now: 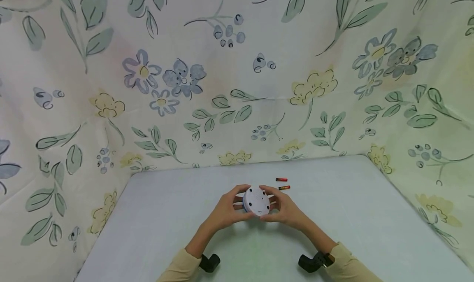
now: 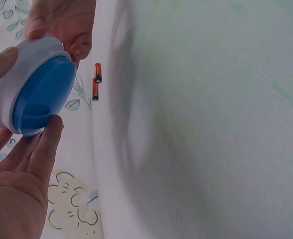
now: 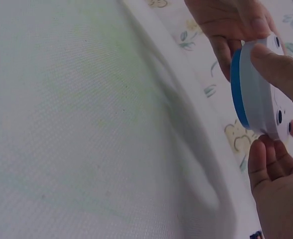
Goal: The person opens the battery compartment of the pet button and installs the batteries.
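Observation:
Both hands hold a round white device above the table. Its white back, dotted with several dark round spots, faces me in the head view. A smooth blue face covers the other side, seen in the left wrist view. My left hand grips the left edge, thumb low and fingers spread round the rim. On the opposite edge, my right hand grips in the same way, its thumb pressing the white rim in the right wrist view. Part of the blue side is hidden by fingers.
Two small red-and-black batteries lie on the white-covered table just beyond the right hand. A floral cloth hangs behind and at both sides. Black wrist cameras sit on both wrists.

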Action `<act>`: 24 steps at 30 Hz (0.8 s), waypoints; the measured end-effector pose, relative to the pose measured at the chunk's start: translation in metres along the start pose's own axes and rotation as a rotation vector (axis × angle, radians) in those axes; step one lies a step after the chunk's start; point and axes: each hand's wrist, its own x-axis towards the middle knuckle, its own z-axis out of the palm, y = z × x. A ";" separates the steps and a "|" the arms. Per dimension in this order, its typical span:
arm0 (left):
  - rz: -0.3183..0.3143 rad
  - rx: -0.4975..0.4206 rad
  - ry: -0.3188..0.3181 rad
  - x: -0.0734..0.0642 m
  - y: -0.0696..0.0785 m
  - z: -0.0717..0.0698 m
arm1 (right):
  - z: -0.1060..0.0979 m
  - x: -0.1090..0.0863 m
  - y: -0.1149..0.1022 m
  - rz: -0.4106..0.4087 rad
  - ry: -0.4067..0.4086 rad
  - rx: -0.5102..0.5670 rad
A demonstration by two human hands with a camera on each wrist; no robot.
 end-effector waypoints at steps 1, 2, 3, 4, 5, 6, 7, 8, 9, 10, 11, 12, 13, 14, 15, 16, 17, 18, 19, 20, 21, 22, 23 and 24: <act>0.001 -0.002 0.001 0.000 0.000 0.000 | 0.000 0.000 0.000 -0.002 -0.001 -0.002; 0.001 -0.004 0.002 0.000 0.000 0.000 | 0.000 0.000 -0.001 -0.002 0.000 -0.004; -0.001 -0.002 0.002 0.000 0.000 -0.001 | 0.000 0.000 -0.001 -0.002 0.000 -0.007; -0.002 0.000 0.003 0.000 0.000 -0.001 | 0.000 0.000 -0.002 -0.003 0.002 -0.008; -0.006 0.000 0.004 0.000 0.001 -0.001 | 0.000 0.000 -0.002 -0.004 0.003 -0.008; -0.007 0.000 0.004 -0.001 0.001 -0.001 | 0.000 0.000 -0.002 -0.005 0.004 -0.009; -0.010 0.000 0.004 -0.001 0.001 -0.001 | 0.000 0.000 -0.002 -0.006 0.005 -0.011; -0.014 0.001 0.004 -0.001 0.001 -0.001 | 0.001 0.000 -0.003 -0.006 0.006 -0.011; -0.017 0.005 0.006 -0.001 0.001 -0.001 | 0.001 0.000 -0.003 -0.008 0.007 -0.014; -0.021 0.006 0.007 -0.002 0.001 -0.001 | 0.001 -0.001 -0.003 -0.013 0.009 -0.016; -0.023 0.010 0.008 -0.002 0.001 -0.001 | 0.001 -0.001 -0.003 -0.014 0.011 -0.019; -0.026 0.014 0.009 -0.002 0.001 -0.001 | 0.001 -0.001 -0.003 -0.017 0.013 -0.023; -0.026 0.020 0.011 -0.002 0.001 -0.001 | 0.001 -0.001 -0.003 -0.020 0.016 -0.026; -0.027 0.025 0.013 -0.002 0.001 -0.001 | 0.002 -0.001 -0.003 -0.019 0.018 -0.031; -0.027 0.030 0.013 -0.002 0.001 -0.002 | 0.002 -0.001 -0.003 -0.020 0.021 -0.035; -0.027 0.033 0.013 -0.002 0.001 -0.002 | 0.002 -0.001 -0.004 -0.020 0.022 -0.038; -0.025 0.035 0.013 -0.002 0.001 -0.002 | 0.002 -0.001 -0.004 -0.017 0.022 -0.038; -0.024 0.036 0.012 -0.002 0.001 -0.002 | 0.002 -0.001 -0.003 -0.018 0.024 -0.039; -0.024 0.038 0.012 -0.002 0.001 -0.002 | 0.002 -0.001 -0.003 -0.016 0.025 -0.040; -0.025 0.039 0.013 -0.003 0.001 -0.002 | 0.002 -0.001 -0.003 -0.014 0.026 -0.040; -0.026 0.040 0.012 -0.003 0.001 -0.003 | 0.002 -0.001 -0.003 -0.014 0.028 -0.038; -0.026 0.041 0.013 -0.003 0.001 -0.003 | 0.002 -0.001 -0.002 -0.015 0.030 -0.034; -0.026 0.043 0.014 -0.003 0.000 -0.003 | 0.002 -0.001 -0.002 -0.015 0.032 -0.031; -0.028 0.044 0.014 -0.004 0.001 -0.003 | 0.002 -0.001 -0.001 -0.015 0.034 -0.028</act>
